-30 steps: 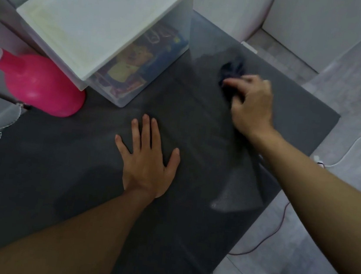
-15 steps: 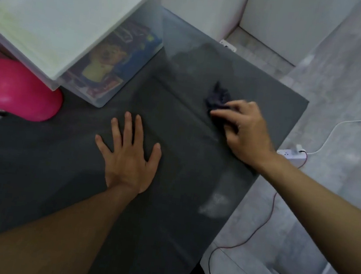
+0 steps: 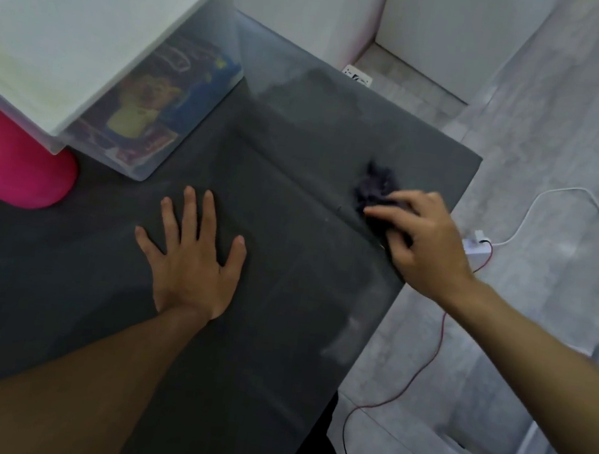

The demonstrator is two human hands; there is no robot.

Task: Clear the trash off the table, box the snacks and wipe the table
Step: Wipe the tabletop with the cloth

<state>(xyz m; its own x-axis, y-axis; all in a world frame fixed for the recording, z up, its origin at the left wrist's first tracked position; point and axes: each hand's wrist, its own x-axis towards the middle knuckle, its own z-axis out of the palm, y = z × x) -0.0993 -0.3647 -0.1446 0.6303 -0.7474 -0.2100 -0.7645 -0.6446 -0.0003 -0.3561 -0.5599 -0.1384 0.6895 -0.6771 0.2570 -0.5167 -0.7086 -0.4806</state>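
Right hand: our right hand (image 3: 422, 247) presses down on a dark crumpled cloth (image 3: 377, 188), fingers curled over it and gripping it against the table (image 3: 277, 337), close to the right edge; we judge this to be the wiping stroke.
Left hand: our left hand (image 3: 194, 261) lies flat on the table's middle, fingers spread, holding nothing; we take it as a brace that steadies us while the other arm works.
Cloth position: it sits on the far right part of the tabletop, half showing beyond our fingertips.
Box: a clear plastic box (image 3: 144, 124) with a white lid (image 3: 80, 30) stands at the far left of the table; the lid is on.
Box contents: colourful snack packets (image 3: 142, 109) show through the wall, so we judge the boxing step done.
Pink object: a rounded pink thing (image 3: 8, 161) rests just left of the box, touching or nearly so; we cannot tell what it is.
Table surface: no loose trash shows; faint pale smears remain near the right edge.
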